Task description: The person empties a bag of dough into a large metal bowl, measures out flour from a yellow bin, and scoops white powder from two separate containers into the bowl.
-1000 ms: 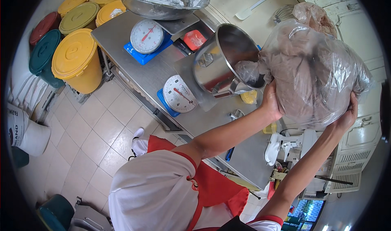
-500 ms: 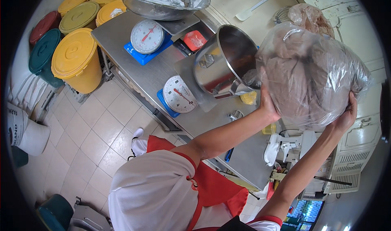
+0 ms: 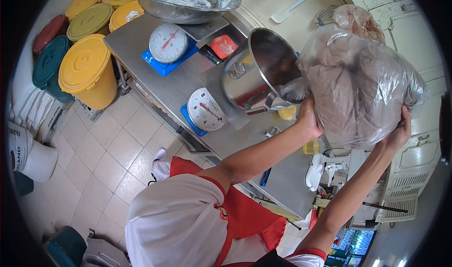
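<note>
A large clear plastic bag of brownish lumpy contents [image 3: 359, 85] is held up at the right by both hands. My left hand [image 3: 310, 116] grips its lower left side; my right hand [image 3: 399, 130] grips its right side. The bag's left part reaches over the mouth of a tall steel pot [image 3: 242, 78], with some plastic inside the rim. Behind it is another crumpled plastic bag [image 3: 358, 19]. A yellow item [image 3: 286, 114] sits beside the pot, close to my left hand.
The steel table [image 3: 136, 55] carries two dial scales [image 3: 167, 43], [image 3: 207, 109], a large steel bowl [image 3: 186, 3] and a red tub [image 3: 223, 45]. Lidded buckets [image 3: 84, 62] stand at left. A white mixer [image 3: 325, 168] and cabinets [image 3: 409, 156] are at the right.
Both hands still grip the bag, which has shifted slightly left. The plastic hanging into the pot has changed shape and shows less than a second ago.
</note>
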{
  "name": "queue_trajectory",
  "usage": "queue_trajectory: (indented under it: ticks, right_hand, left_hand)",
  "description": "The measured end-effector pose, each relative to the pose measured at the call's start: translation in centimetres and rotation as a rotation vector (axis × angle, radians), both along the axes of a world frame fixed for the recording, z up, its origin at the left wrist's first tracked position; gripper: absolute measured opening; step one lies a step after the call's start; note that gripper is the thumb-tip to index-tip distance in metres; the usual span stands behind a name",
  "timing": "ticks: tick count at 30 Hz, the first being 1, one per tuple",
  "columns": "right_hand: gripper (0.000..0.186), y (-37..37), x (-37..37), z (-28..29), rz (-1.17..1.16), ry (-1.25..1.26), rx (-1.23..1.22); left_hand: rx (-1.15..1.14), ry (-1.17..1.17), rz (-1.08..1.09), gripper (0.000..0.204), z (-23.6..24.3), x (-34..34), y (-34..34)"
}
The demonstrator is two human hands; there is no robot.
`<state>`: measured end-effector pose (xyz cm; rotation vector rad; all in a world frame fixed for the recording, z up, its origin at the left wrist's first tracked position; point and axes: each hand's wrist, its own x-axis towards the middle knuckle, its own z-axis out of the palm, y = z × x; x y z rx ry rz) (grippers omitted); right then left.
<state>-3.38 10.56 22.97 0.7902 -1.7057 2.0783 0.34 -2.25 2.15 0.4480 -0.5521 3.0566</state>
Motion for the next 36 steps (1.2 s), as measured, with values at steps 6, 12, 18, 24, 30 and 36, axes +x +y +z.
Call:
queue_trajectory:
  ticks: [6, 12, 18, 24, 30, 36]
  right_hand:
    - [0.029, 0.1, 0.8, -0.5, 0.013, -0.007, 0.018]
    - [0.029, -0.3, 0.8, -0.5, -0.033, 0.016, 0.011]
    - [0.029, 0.6, -0.3, -0.5, -0.012, -0.041, -0.028]
    - [0.030, 0.7, -0.3, -0.6, 0.017, -0.026, -0.006]
    - [0.031, -0.3, 0.4, -0.6, 0.035, -0.011, 0.023]
    - [0.031, -0.2, 0.8, -0.6, -0.004, -0.067, -0.018]
  left_hand:
    - [0.117, 0.198, 0.022, 0.062, 0.7, 2.0, -1.6]
    - [0.056, 0.066, -0.051, 0.054, 0.2, 0.5, -1.2]
    - [0.043, 0.032, 0.035, 0.040, -0.2, -0.1, -0.5]
    - [0.040, 0.031, 0.050, 0.051, -0.2, 0.0, -0.1]
    - [0.079, 0.008, -0.003, 0.056, 0.3, 1.7, -0.1]
    - [0.024, 0.005, 0.010, 0.052, 0.0, 0.6, -0.4]
